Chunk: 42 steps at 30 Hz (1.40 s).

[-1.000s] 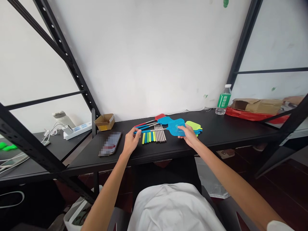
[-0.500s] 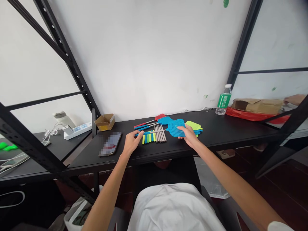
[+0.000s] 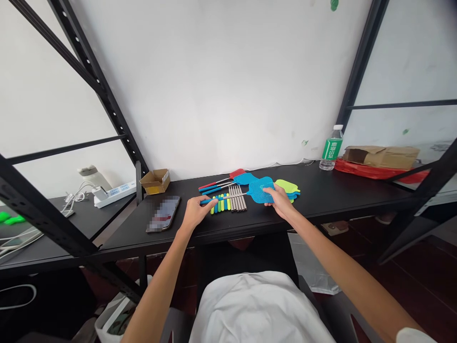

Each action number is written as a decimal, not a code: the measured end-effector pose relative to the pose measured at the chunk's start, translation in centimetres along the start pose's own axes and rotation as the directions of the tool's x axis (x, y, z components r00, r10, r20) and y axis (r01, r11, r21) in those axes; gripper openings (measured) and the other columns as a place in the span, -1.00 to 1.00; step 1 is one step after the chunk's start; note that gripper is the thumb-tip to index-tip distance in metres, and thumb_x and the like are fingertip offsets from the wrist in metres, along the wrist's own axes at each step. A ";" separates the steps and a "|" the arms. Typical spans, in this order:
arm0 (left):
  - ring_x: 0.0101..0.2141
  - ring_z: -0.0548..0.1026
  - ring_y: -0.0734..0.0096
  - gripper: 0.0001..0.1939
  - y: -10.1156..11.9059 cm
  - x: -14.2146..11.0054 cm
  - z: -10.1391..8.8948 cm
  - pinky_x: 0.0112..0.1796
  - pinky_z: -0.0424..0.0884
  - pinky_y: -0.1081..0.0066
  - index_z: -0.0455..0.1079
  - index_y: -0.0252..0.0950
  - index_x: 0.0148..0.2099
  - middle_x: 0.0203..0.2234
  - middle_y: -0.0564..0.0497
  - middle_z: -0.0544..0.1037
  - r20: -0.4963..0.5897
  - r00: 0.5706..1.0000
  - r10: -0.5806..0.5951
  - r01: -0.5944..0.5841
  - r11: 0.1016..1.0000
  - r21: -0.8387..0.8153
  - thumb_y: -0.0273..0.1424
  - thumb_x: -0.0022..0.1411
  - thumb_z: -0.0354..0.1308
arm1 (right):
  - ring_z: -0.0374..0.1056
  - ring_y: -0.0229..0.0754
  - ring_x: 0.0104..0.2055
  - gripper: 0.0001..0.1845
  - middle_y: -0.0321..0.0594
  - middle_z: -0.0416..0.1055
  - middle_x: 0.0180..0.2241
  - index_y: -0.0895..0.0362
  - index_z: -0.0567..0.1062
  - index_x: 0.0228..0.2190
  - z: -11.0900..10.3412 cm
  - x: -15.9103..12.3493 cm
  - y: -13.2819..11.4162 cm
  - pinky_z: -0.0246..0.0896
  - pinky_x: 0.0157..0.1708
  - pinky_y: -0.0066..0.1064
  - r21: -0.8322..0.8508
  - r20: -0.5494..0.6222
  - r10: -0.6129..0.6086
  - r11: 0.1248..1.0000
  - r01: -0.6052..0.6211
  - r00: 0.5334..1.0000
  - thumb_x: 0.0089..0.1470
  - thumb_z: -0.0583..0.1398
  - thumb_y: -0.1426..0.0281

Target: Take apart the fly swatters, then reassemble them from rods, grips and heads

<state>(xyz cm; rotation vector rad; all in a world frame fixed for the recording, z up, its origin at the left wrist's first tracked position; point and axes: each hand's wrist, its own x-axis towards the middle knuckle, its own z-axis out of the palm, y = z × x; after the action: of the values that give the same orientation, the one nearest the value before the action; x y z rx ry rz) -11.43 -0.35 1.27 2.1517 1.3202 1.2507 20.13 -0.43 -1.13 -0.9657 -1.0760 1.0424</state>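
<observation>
A person in a white top sits at a black table (image 3: 321,193) against a white wall, both forearms reaching forward. Between the two hands, above the tabletop, lies a blue fly swatter (image 3: 257,190), held roughly level from left to right. The left hand (image 3: 195,210) is closed around its blue handle; the right hand (image 3: 280,200) pinches its perforated head, thumb on top. Beneath and beside its metal shaft, a row of yellow-green and blue grips (image 3: 222,205) sits next to a row of metal rods (image 3: 238,202). Just behind are swatters with red (image 3: 237,174) and blue heads (image 3: 244,178). Near the right hand is a pile of yellow-green and blue swatter heads (image 3: 286,185). A phone (image 3: 164,214) and a small open cardboard box (image 3: 155,182) rest farther left; a green-labelled bottle (image 3: 331,150) stands at the far right.
</observation>
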 end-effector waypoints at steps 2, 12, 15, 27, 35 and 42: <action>-0.58 0.18 0.51 -0.59 0.1 0.0 -0.1 -0.53 0.07 0.49 0.47 -0.34 -0.45 -0.65 0.08 0.31 0.013 1.000 -0.001 0.001 1.000 -0.001 -0.08 0.21 0.21 | 0.32 -0.27 -0.58 -0.73 -0.32 0.39 -0.50 0.09 0.35 -0.38 0.0 0.0 0.0 0.20 -0.69 -0.48 -0.007 0.000 0.004 1.000 -0.004 1.000 -0.03 0.30 0.23; -0.57 0.16 0.52 -0.57 0.0 0.0 -0.2 -0.52 0.04 0.48 0.45 -0.35 -0.45 -0.63 0.09 0.29 0.024 1.000 0.000 -0.001 1.000 0.008 -0.06 0.21 0.21 | 0.34 -0.25 -0.55 -0.71 -0.31 0.40 -0.46 0.08 0.35 -0.33 -0.1 0.1 0.1 0.19 -0.68 -0.47 -0.031 0.035 -0.004 1.000 0.005 0.999 0.00 0.29 0.21; -0.57 0.16 0.52 -0.56 0.0 0.0 -0.2 -0.52 0.05 0.48 0.43 -0.35 -0.47 -0.64 0.10 0.27 0.026 1.000 0.000 0.000 1.000 0.017 -0.05 0.22 0.20 | 0.33 -0.25 -0.57 -0.71 -0.32 0.38 -0.48 0.09 0.34 -0.34 -0.1 0.1 0.2 0.18 -0.68 -0.47 -0.051 0.034 -0.018 0.999 0.019 0.999 0.01 0.28 0.20; -0.55 0.17 0.50 -0.53 -0.1 0.1 -0.2 -0.51 0.05 0.47 0.40 -0.35 -0.49 -0.64 0.10 0.25 0.018 1.000 0.001 -0.002 0.998 0.058 -0.03 0.23 0.16 | 0.32 -0.27 -0.63 -0.75 -0.34 0.40 -0.53 0.09 0.31 -0.35 0.1 -0.2 -0.1 0.12 -0.68 -0.48 -0.097 0.057 -0.030 0.995 0.036 0.998 0.06 0.24 0.21; -0.58 0.20 0.50 -0.55 0.1 0.1 0.0 -0.51 0.06 0.46 0.41 -0.33 -0.49 -0.65 0.09 0.29 -0.003 1.000 0.006 -0.006 0.997 0.074 -0.05 0.23 0.16 | 0.33 -0.25 -0.64 -0.75 -0.32 0.40 -0.53 0.10 0.32 -0.37 0.0 -0.1 0.1 0.11 -0.68 -0.47 -0.081 0.042 -0.026 0.996 0.029 0.999 0.05 0.25 0.23; -0.57 0.20 0.50 -0.55 -0.2 0.1 0.0 -0.51 0.06 0.47 0.43 -0.33 -0.47 -0.64 0.10 0.30 0.001 1.000 0.004 -0.004 0.996 0.090 -0.05 0.24 0.16 | 0.33 -0.26 -0.64 -0.75 -0.33 0.39 -0.54 0.10 0.31 -0.37 0.1 -0.2 -0.1 0.12 -0.67 -0.47 -0.085 0.050 -0.019 0.996 0.024 0.999 0.05 0.24 0.22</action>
<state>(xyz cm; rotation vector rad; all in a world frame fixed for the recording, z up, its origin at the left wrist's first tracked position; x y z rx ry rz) -11.53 -0.11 1.19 2.2157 1.3980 1.2141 20.03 -0.62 -1.01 -0.9993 -1.1767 1.0135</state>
